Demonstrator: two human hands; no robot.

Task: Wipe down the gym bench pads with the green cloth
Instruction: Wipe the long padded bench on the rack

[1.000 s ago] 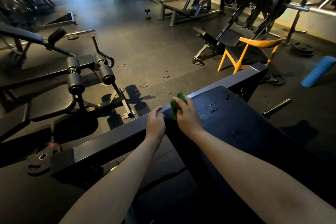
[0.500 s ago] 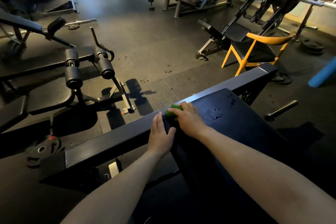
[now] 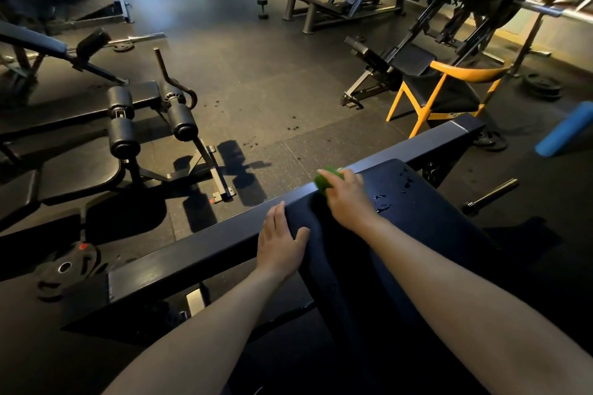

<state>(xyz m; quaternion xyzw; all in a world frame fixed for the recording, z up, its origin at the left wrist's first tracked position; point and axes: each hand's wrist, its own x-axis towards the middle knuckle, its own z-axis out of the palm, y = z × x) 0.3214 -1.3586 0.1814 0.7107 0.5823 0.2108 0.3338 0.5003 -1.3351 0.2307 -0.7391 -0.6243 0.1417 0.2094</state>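
Progress: early, I judge. Right hand (image 3: 348, 202) grips green cloth (image 3: 323, 182), bunched at top edge of bench pad (image 3: 433, 234), beside frame bar (image 3: 192, 253). Left hand (image 3: 280, 242) rests flat on bar, holding nothing. Droplets (image 3: 382, 202) on pad unwiped; most of surface left.

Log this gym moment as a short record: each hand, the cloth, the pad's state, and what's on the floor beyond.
left hand: flat across the frame bar and the bench pad edge, holding nothing
right hand: grips the green cloth at the pad's far corner
pad state: dark, droplets right of the cloth
floor beyond: yellow chair, blue roller
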